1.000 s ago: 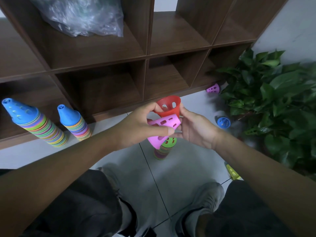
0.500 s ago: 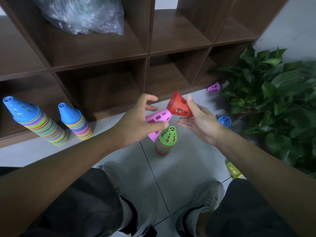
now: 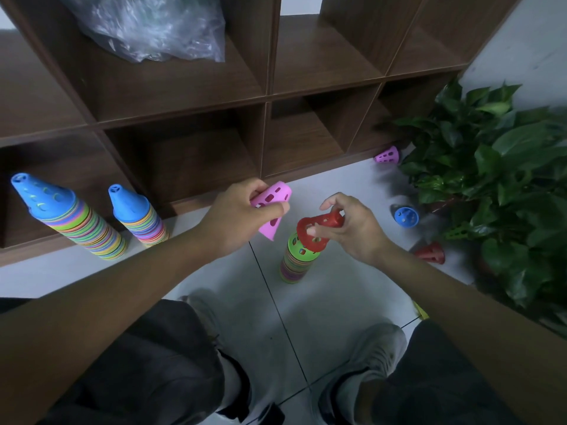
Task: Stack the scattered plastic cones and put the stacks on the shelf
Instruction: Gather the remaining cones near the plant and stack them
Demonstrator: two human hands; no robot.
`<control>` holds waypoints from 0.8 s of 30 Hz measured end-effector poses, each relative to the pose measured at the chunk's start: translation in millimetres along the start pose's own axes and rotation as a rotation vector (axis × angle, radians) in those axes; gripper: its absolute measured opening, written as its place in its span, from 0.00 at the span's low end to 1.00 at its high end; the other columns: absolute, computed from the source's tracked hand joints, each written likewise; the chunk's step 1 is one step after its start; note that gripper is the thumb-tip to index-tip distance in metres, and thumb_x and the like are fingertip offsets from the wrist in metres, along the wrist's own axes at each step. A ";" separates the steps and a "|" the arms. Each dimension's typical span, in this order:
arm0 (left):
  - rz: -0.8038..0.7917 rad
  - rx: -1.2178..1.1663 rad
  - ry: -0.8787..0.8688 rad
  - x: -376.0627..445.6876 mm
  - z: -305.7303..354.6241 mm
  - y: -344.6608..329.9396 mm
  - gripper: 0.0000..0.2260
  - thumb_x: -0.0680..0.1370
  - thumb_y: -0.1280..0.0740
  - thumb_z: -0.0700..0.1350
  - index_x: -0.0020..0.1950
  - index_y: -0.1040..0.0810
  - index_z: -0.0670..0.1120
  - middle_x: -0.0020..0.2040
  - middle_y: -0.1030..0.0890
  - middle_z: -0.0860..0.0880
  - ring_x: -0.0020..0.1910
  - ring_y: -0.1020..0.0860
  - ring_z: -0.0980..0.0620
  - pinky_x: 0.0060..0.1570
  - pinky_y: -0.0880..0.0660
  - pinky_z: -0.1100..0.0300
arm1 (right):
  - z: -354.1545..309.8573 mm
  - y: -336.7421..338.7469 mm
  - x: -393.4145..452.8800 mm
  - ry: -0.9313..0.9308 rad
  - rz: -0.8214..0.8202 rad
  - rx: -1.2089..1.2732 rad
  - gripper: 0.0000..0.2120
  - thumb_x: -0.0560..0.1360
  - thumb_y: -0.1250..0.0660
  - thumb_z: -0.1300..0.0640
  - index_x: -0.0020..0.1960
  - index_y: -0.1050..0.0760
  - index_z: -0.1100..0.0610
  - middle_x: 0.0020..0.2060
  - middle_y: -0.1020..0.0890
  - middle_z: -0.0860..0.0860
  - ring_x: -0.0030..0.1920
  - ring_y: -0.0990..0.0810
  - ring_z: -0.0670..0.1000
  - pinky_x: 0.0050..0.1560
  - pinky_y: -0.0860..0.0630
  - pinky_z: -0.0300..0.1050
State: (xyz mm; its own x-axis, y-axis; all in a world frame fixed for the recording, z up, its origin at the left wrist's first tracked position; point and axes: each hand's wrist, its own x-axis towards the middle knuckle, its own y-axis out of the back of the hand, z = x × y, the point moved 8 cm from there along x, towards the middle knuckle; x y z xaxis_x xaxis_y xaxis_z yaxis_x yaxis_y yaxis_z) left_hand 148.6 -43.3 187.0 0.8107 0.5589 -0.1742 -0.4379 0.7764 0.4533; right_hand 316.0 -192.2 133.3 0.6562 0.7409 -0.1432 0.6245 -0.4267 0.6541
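Nearest the camera, 2 knees in dark trousers and 2 pale shoes are seen on the tiled floor [image 3: 331, 302]. Above them, 2 bare forearms are stretched forward. A pink cone [image 3: 271, 207] is held in the left hand [image 3: 239, 216], with thumb and fingers curled round its narrow end and its wide mouth turned down toward the floor. A red cone [image 3: 319, 228] is pinched by the right hand [image 3: 352, 228] between thumb and fingers, its open rim tilted toward the camera. The red cone is held just over the green top of a short stack [image 3: 296, 259] that stands upright on the floor between the hands; whether the 2 touch cannot be told.

To the right, a second red cone [image 3: 431, 252] and a blue cone [image 3: 405, 216] are lying on the floor beside a leafy plant [image 3: 506, 179], and a yellow piece [image 3: 421, 310] is seen at the edge of the right arm. A green cone [image 3: 457, 232] is partly hidden among the leaves. Farther back, a second pink cone [image 3: 387, 155] is lying at the foot of the shelf [image 3: 267, 96].

At the left, 2 tall multicoloured stacks are leaned in the lowest compartment, each capped by a blue cone: the larger [image 3: 67, 219] outermost, the smaller [image 3: 138, 216] beside it. In an upper compartment, a crumpled clear plastic bag [image 3: 150, 26] is kept.
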 end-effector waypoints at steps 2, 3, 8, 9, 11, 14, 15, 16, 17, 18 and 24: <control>-0.009 -0.007 0.002 0.6 -1.7 -1.1 0.11 0.76 0.28 0.54 0.53 0.21 0.49 0.45 0.19 0.52 0.43 0.21 0.54 0.38 0.29 0.64 | -2.2 -5.8 -1.0 0.030 -0.033 -0.058 0.21 0.66 0.18 0.53 0.54 0.24 0.49 0.49 0.25 0.49 0.48 0.23 0.47 0.47 0.25 0.37; -0.013 -0.013 0.004 0.9 -2.4 -1.5 0.12 0.77 0.28 0.54 0.54 0.21 0.49 0.46 0.19 0.52 0.44 0.21 0.54 0.39 0.29 0.64 | -2.7 -9.0 -1.4 0.042 -0.049 -0.078 0.20 0.67 0.19 0.56 0.54 0.24 0.50 0.50 0.25 0.48 0.48 0.24 0.46 0.47 0.26 0.36; -0.013 -0.061 0.005 5.4 -7.7 -2.7 0.11 0.77 0.28 0.55 0.55 0.21 0.52 0.49 0.17 0.51 0.48 0.19 0.52 0.43 0.27 0.61 | 0.3 -18.8 -2.6 0.083 -0.096 -0.074 0.19 0.70 0.22 0.63 0.56 0.23 0.50 0.52 0.25 0.46 0.43 0.23 0.47 0.48 0.23 0.39; -0.017 -0.080 0.005 6.5 -8.1 -4.0 0.12 0.77 0.28 0.55 0.56 0.22 0.52 0.50 0.17 0.51 0.49 0.19 0.52 0.43 0.27 0.62 | 1.2 -19.5 -2.4 0.088 -0.099 -0.068 0.19 0.71 0.23 0.64 0.57 0.23 0.49 0.53 0.25 0.45 0.42 0.22 0.48 0.48 0.22 0.39; -0.032 -0.117 0.007 8.8 -8.3 -8.0 0.13 0.77 0.28 0.54 0.58 0.22 0.51 0.52 0.17 0.50 0.50 0.19 0.51 0.44 0.28 0.62 | 1.6 -18.3 -1.9 0.097 -0.096 -0.074 0.19 0.72 0.23 0.64 0.57 0.23 0.48 0.54 0.25 0.45 0.43 0.20 0.48 0.48 0.21 0.39; -0.066 -0.149 -0.004 11.6 -6.3 -15.0 0.13 0.77 0.28 0.53 0.59 0.23 0.51 0.54 0.17 0.50 0.53 0.19 0.51 0.45 0.26 0.61 | 3.8 -13.0 -1.3 0.088 -0.094 -0.061 0.18 0.72 0.24 0.64 0.56 0.23 0.48 0.53 0.22 0.45 0.43 0.20 0.49 0.46 0.22 0.38; -0.085 -0.149 -0.012 11.5 -5.0 -18.7 0.14 0.77 0.27 0.52 0.60 0.24 0.50 0.55 0.17 0.50 0.53 0.19 0.51 0.45 0.25 0.61 | 6.0 -10.5 -1.6 0.079 -0.089 -0.056 0.17 0.73 0.24 0.63 0.56 0.23 0.49 0.52 0.22 0.45 0.42 0.21 0.48 0.45 0.23 0.37; -0.104 -0.144 -0.022 12.0 -4.3 -22.8 0.15 0.77 0.27 0.51 0.61 0.24 0.50 0.56 0.18 0.49 0.54 0.19 0.51 0.46 0.23 0.60 | 8.6 -7.3 -2.3 0.069 -0.076 -0.051 0.15 0.73 0.24 0.63 0.56 0.22 0.50 0.52 0.21 0.45 0.42 0.21 0.48 0.45 0.24 0.36; -0.122 -0.138 -0.033 12.6 -4.3 -27.4 0.17 0.76 0.25 0.50 0.62 0.24 0.50 0.57 0.18 0.49 0.55 0.18 0.50 0.48 0.21 0.58 | 12.1 -3.8 -3.1 0.058 -0.060 -0.047 0.14 0.73 0.24 0.62 0.55 0.22 0.50 0.51 0.21 0.45 0.41 0.22 0.47 0.45 0.24 0.36; -0.133 -0.130 -0.044 12.9 -4.4 -31.9 0.18 0.75 0.24 0.50 0.62 0.24 0.50 0.57 0.18 0.49 0.56 0.18 0.50 0.51 0.19 0.56 | 16.2 -0.5 -4.3 0.045 -0.047 -0.047 0.14 0.73 0.25 0.62 0.55 0.22 0.51 0.51 0.20 0.46 0.41 0.23 0.47 0.46 0.25 0.36; -0.121 -0.193 -0.114 18.5 -2.0 -63.5 0.18 0.72 0.22 0.39 0.59 0.23 0.45 0.54 0.17 0.49 0.54 0.18 0.52 0.54 0.20 0.60 | 43.0 14.5 -12.1 -0.025 -0.033 -0.072 0.12 0.74 0.26 0.62 0.53 0.23 0.50 0.48 0.18 0.47 0.37 0.23 0.46 0.41 0.28 0.30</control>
State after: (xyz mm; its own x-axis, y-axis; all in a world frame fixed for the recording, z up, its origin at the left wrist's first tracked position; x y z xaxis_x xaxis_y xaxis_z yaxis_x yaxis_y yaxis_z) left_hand 190.7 -81.7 153.3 0.8957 0.4302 -0.1123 -0.3918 0.8832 0.2578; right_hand 335.3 -229.7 112.6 0.6467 0.7403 -0.1837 0.6144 -0.3628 0.7006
